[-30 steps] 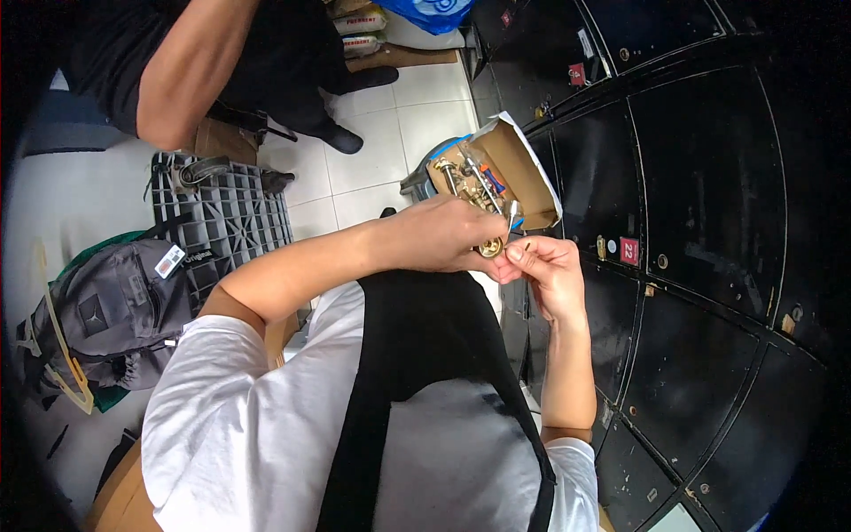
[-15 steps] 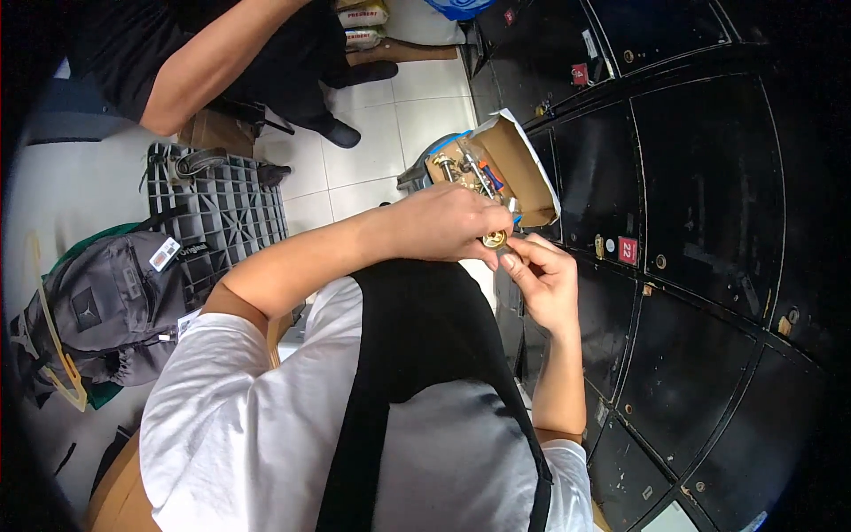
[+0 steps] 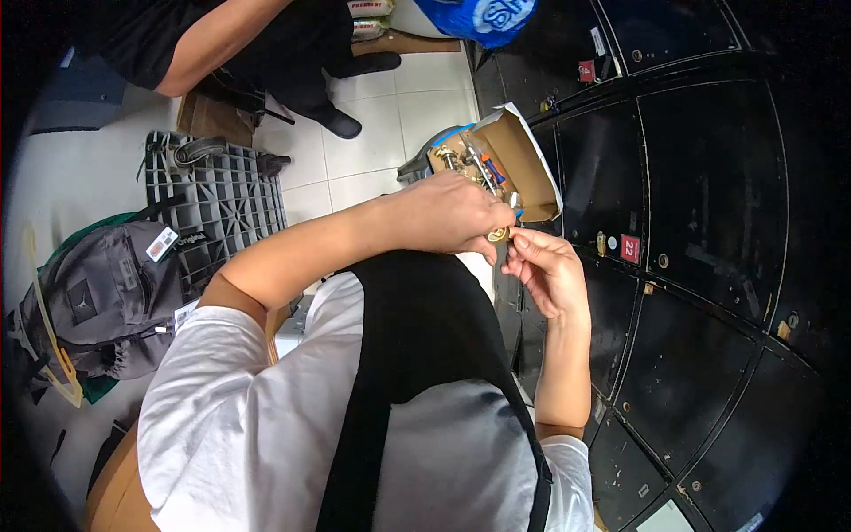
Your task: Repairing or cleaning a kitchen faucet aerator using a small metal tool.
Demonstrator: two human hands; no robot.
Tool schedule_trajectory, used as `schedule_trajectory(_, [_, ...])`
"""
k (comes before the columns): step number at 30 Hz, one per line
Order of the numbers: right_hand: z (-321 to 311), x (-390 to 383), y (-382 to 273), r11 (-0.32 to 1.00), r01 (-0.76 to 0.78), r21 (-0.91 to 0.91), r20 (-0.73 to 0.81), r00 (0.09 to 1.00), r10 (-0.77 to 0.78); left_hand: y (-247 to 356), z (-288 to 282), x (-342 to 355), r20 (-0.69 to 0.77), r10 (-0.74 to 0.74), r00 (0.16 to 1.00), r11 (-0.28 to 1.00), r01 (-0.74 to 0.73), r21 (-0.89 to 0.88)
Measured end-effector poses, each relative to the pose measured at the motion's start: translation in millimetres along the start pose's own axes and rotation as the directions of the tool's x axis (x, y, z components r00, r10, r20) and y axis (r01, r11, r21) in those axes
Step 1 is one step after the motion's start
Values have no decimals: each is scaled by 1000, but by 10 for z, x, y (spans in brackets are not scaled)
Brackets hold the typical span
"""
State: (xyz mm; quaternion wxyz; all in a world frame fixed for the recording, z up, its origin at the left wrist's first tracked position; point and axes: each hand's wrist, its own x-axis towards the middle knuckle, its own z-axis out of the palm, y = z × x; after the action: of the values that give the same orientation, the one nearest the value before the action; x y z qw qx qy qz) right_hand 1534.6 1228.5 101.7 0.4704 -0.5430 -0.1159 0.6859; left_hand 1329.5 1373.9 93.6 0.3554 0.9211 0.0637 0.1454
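Note:
My left hand [image 3: 456,217] is closed on a small round brass piece [image 3: 498,233], its top partly hidden by my fingers. My right hand [image 3: 545,270] is just right of it, thumb and forefinger pinched at the piece's edge on something too small to name, the other fingers curled. Just beyond my hands an open cardboard box [image 3: 529,168] holds several metal parts and an orange-and-blue handled tool [image 3: 495,170]. It rests on a grey object [image 3: 417,164] with a blue edge.
Black lockers [image 3: 700,195] line the right. A co-worker's bare arm [image 3: 208,44] and dark shoes [image 3: 332,120] are at top left. A grey plastic pallet [image 3: 222,204] and grey backpack [image 3: 106,301] lie at left. A blue bag [image 3: 474,18] is at the top, above the white tiled floor [image 3: 359,151].
My hands and the brass piece have moved slightly upward in the picture. My right fingers now sit more to the side of the piece. The co-worker's arm has shifted up.

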Motion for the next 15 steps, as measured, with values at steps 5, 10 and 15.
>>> schedule_trajectory(5, [-9, 39, 38, 988, -71, 136, 4, 997, 71, 6, 39, 6, -11, 19, 1000, 1000, -19, 8])
schedule_trajectory(10, [139, -52, 48, 772, 286, -568, -63, 920, -387, -31, 21, -12, -19, -38, 999, 996, 36, -80])
schedule_trajectory(15, [160, -55, 73, -345, 614, -710, 581, 232, -780, -10, 100, -60, -1, -116, 993, 935, 108, -336])
